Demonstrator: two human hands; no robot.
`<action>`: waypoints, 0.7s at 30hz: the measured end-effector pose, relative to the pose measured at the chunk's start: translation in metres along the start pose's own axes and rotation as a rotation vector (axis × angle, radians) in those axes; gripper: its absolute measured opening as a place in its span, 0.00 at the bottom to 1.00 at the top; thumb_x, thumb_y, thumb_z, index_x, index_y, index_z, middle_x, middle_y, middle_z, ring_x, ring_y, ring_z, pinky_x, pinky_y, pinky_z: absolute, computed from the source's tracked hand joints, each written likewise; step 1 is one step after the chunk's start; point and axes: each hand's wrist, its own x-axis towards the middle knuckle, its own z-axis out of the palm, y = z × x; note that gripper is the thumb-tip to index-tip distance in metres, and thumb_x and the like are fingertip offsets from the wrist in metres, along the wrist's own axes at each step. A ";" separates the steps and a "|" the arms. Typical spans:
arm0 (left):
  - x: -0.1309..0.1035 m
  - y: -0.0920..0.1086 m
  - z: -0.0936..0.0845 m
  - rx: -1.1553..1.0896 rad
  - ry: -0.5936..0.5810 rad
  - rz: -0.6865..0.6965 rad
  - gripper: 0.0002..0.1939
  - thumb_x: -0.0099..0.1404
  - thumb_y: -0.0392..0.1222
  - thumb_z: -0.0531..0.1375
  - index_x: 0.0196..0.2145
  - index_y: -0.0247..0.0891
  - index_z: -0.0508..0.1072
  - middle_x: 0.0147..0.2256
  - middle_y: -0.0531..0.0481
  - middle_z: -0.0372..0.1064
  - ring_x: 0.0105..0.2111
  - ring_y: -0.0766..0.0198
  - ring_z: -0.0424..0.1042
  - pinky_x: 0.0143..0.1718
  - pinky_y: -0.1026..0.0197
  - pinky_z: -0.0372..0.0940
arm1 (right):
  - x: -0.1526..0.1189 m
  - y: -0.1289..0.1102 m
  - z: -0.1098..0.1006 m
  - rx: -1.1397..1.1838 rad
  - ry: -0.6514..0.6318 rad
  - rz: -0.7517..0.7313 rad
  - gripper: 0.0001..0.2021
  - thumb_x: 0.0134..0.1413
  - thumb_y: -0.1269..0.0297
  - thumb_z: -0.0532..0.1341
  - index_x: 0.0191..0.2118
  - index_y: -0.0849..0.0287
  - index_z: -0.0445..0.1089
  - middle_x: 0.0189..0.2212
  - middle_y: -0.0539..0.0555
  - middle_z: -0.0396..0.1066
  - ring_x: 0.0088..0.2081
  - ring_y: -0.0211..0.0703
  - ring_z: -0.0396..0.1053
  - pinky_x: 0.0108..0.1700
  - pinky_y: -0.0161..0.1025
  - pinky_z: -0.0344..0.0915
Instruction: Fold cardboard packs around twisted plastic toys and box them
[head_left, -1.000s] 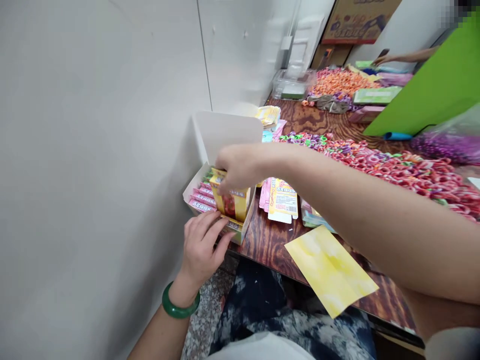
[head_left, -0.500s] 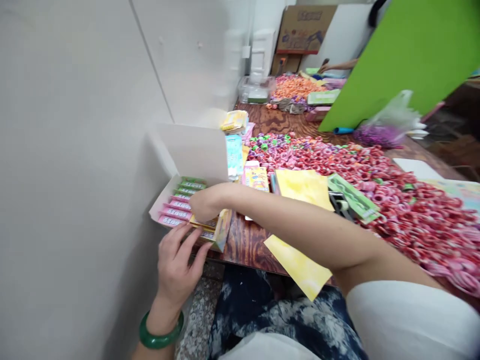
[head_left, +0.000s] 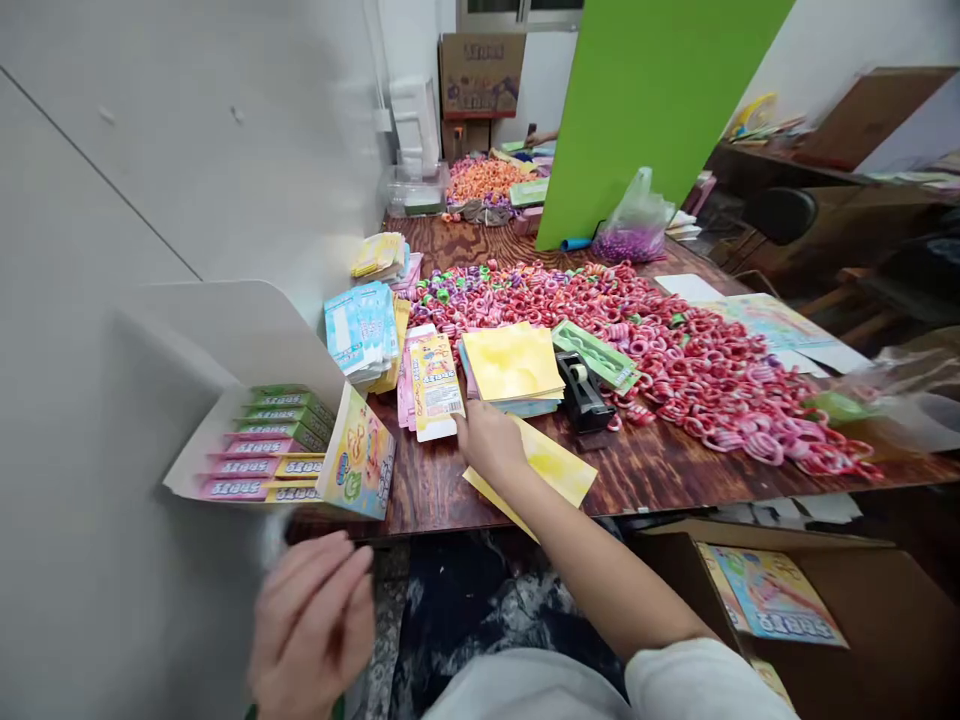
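Observation:
My left hand [head_left: 315, 625], blurred by motion, hangs in front of the table edge below an open display box [head_left: 358, 455]; its fingers are loosely bent and apart, with nothing visible in them. The display box has a raised white lid and holds green, pink and yellow small cartons [head_left: 274, 445] in rows. My right hand [head_left: 491, 440] is closed at the lower right corner of a flat yellow printed carton [head_left: 436, 385], which lies over pink ones. Beneath my right wrist lies a yellow sheet [head_left: 559, 465]. Behind that hand is a stack of yellow cards [head_left: 514, 365].
A black tape dispenser [head_left: 583, 395] and a green tray carton [head_left: 596, 357] stand beside a wide heap of red and pink rings [head_left: 675, 370]. Blue flat cartons [head_left: 360, 330] lie left. A cardboard box [head_left: 885, 620] is at lower right. Across the table, a co-worker's hand [head_left: 541, 138] shows.
My right hand has left the display box and moved right to the flat yellow carton. My left hand has come off the box front and drawn back. The view has turned right.

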 end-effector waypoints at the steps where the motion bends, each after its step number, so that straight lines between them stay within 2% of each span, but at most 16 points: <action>1: 0.004 0.009 0.012 -0.047 -0.054 0.090 0.16 0.57 0.26 0.64 0.43 0.37 0.77 0.38 0.45 0.74 0.40 0.58 0.74 0.44 0.55 0.69 | 0.009 0.009 0.007 -0.006 -0.016 0.050 0.17 0.66 0.59 0.52 0.45 0.67 0.72 0.41 0.68 0.76 0.42 0.53 0.75 0.41 0.41 0.65; 3: 0.008 0.019 0.042 -0.127 -0.168 0.113 0.14 0.61 0.25 0.61 0.44 0.34 0.75 0.36 0.45 0.74 0.37 0.62 0.74 0.42 0.59 0.70 | 0.023 0.018 0.019 0.012 -0.042 0.089 0.18 0.65 0.56 0.54 0.43 0.68 0.73 0.39 0.69 0.76 0.41 0.55 0.76 0.40 0.41 0.65; 5: 0.007 0.021 0.071 -0.144 -0.238 0.043 0.10 0.64 0.28 0.60 0.42 0.35 0.75 0.34 0.47 0.75 0.35 0.64 0.74 0.40 0.61 0.70 | 0.033 0.021 0.028 0.050 -0.055 0.093 0.19 0.64 0.54 0.55 0.40 0.67 0.74 0.37 0.68 0.77 0.40 0.54 0.76 0.38 0.41 0.64; 7: 0.001 0.016 0.092 -0.171 -0.308 -0.063 0.07 0.66 0.31 0.59 0.41 0.36 0.75 0.35 0.47 0.75 0.36 0.64 0.75 0.40 0.62 0.71 | 0.038 0.021 0.033 0.093 -0.062 0.082 0.17 0.63 0.55 0.56 0.39 0.65 0.74 0.36 0.65 0.78 0.38 0.53 0.76 0.35 0.40 0.63; 9: -0.005 0.010 0.101 -0.227 -0.354 -0.176 0.07 0.67 0.35 0.58 0.40 0.36 0.76 0.35 0.47 0.75 0.36 0.64 0.75 0.39 0.62 0.71 | 0.038 0.021 0.034 0.138 -0.051 0.039 0.14 0.63 0.57 0.57 0.38 0.63 0.74 0.35 0.61 0.78 0.37 0.49 0.76 0.33 0.37 0.61; 11: -0.008 0.004 0.101 -0.287 -0.367 -0.304 0.08 0.68 0.39 0.57 0.40 0.37 0.77 0.36 0.46 0.75 0.37 0.63 0.75 0.40 0.62 0.71 | 0.030 0.020 0.030 0.175 -0.014 -0.038 0.12 0.64 0.60 0.55 0.38 0.61 0.72 0.35 0.57 0.78 0.36 0.45 0.75 0.33 0.36 0.60; 13: -0.005 0.000 0.100 -0.357 -0.311 -0.494 0.11 0.68 0.44 0.57 0.43 0.38 0.76 0.39 0.45 0.75 0.40 0.61 0.75 0.43 0.59 0.71 | 0.011 0.020 0.026 0.199 0.021 -0.129 0.11 0.65 0.62 0.53 0.39 0.60 0.71 0.35 0.55 0.77 0.36 0.42 0.73 0.35 0.35 0.59; 15: 0.002 -0.004 0.103 -0.480 -0.212 -0.737 0.18 0.67 0.50 0.58 0.49 0.38 0.73 0.45 0.42 0.75 0.46 0.58 0.75 0.47 0.57 0.70 | -0.015 0.022 0.023 0.188 0.058 -0.277 0.10 0.63 0.63 0.55 0.36 0.60 0.71 0.33 0.56 0.76 0.36 0.42 0.72 0.35 0.36 0.58; 17: 0.009 -0.006 0.111 -0.621 -0.142 -0.962 0.26 0.63 0.54 0.61 0.55 0.38 0.68 0.50 0.41 0.72 0.50 0.56 0.73 0.49 0.55 0.70 | -0.044 0.025 0.024 0.118 0.162 -0.546 0.09 0.62 0.66 0.55 0.32 0.60 0.70 0.30 0.56 0.74 0.33 0.43 0.70 0.33 0.38 0.57; 19: 0.015 -0.006 0.119 -0.708 -0.123 -1.124 0.31 0.57 0.54 0.67 0.54 0.39 0.67 0.52 0.40 0.72 0.50 0.54 0.74 0.48 0.55 0.70 | -0.068 0.030 0.028 0.035 0.301 -0.807 0.10 0.62 0.70 0.54 0.30 0.60 0.69 0.27 0.55 0.71 0.30 0.43 0.68 0.31 0.39 0.56; 21: 0.016 -0.003 0.125 -0.760 -0.093 -1.229 0.31 0.52 0.52 0.70 0.50 0.38 0.69 0.50 0.40 0.74 0.46 0.53 0.76 0.46 0.53 0.71 | -0.084 0.036 0.031 0.025 0.359 -0.942 0.11 0.63 0.70 0.54 0.30 0.60 0.68 0.26 0.53 0.70 0.29 0.43 0.67 0.30 0.39 0.57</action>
